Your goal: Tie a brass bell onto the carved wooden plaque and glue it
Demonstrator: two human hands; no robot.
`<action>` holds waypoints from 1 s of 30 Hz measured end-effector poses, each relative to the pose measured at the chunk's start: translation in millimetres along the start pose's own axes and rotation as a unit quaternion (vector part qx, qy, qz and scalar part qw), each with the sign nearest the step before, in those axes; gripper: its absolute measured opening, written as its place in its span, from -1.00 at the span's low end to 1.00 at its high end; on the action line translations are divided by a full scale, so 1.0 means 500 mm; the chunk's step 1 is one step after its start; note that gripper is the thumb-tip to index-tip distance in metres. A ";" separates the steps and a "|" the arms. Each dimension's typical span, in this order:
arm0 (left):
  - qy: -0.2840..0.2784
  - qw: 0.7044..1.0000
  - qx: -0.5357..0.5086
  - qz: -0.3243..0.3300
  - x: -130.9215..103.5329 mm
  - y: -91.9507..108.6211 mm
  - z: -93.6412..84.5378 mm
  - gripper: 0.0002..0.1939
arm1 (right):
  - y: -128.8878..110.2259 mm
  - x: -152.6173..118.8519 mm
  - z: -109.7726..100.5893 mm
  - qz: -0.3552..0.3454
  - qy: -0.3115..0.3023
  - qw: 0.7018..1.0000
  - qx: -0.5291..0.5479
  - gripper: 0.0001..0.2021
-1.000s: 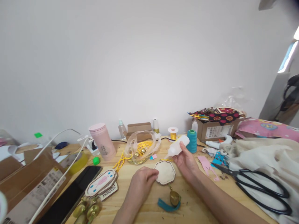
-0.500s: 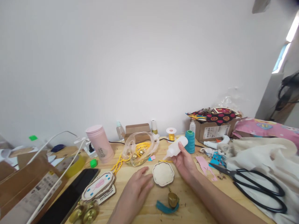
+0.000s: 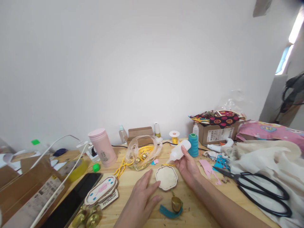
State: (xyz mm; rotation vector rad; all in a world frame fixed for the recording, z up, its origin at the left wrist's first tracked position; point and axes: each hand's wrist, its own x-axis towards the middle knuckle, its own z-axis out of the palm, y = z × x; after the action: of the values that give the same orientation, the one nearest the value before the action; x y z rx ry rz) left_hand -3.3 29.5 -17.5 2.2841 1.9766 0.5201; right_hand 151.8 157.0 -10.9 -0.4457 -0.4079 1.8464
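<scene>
My right hand [image 3: 188, 169] grips a white squeeze bottle [image 3: 178, 150], its nozzle tilted down to the left above the far edge of a scalloped wooden plaque [image 3: 166, 178]. Lying flat on the table, the plaque has a yellow cord at its top. A brass bell [image 3: 176, 204] with a teal tassel [image 3: 167, 211] hangs off its lower end. My left hand [image 3: 144, 194] is open beside the plaque, fingers spread; one fingertip is at the plaque's left edge, and I cannot tell if it touches. Whether liquid leaves the nozzle is too small to see.
Left lie decorated wooden plaques [image 3: 101, 190], brass bells [image 3: 87, 217], a phone [image 3: 73, 199] and a cardboard box [image 3: 30, 193]. Behind stand a pink tumbler [image 3: 102, 147], a plastic bag with yellow cord [image 3: 142, 153] and teal thread [image 3: 193, 145]. Black scissors [image 3: 261, 186] rest on white cloth [image 3: 251, 155] at right.
My left hand's fingers have spread apart, with a finger now reaching toward the plaque's lower left edge. My right hand and the bottle stay nearly in place.
</scene>
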 end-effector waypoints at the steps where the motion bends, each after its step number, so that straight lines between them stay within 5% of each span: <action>1: -0.007 1.000 -0.003 -0.002 0.001 0.003 0.000 -0.59 | 0.000 -0.001 0.001 0.001 0.001 1.000 0.001 -0.76; 13: 0.010 0.996 -0.081 -0.034 -0.003 -0.010 0.004 -0.57 | -0.001 0.000 0.000 0.002 -0.003 1.000 0.003 -0.75; 30: 0.018 0.999 -0.050 -0.010 -0.006 -0.009 0.010 -0.60 | -0.001 -0.003 0.003 0.005 0.001 1.000 0.005 -0.75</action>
State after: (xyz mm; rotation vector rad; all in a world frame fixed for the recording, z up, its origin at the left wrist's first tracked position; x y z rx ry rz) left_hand -6.5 28.0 -24.3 2.2084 1.9412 0.6484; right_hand 151.8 155.7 -9.5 -0.4440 -0.3949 1.8575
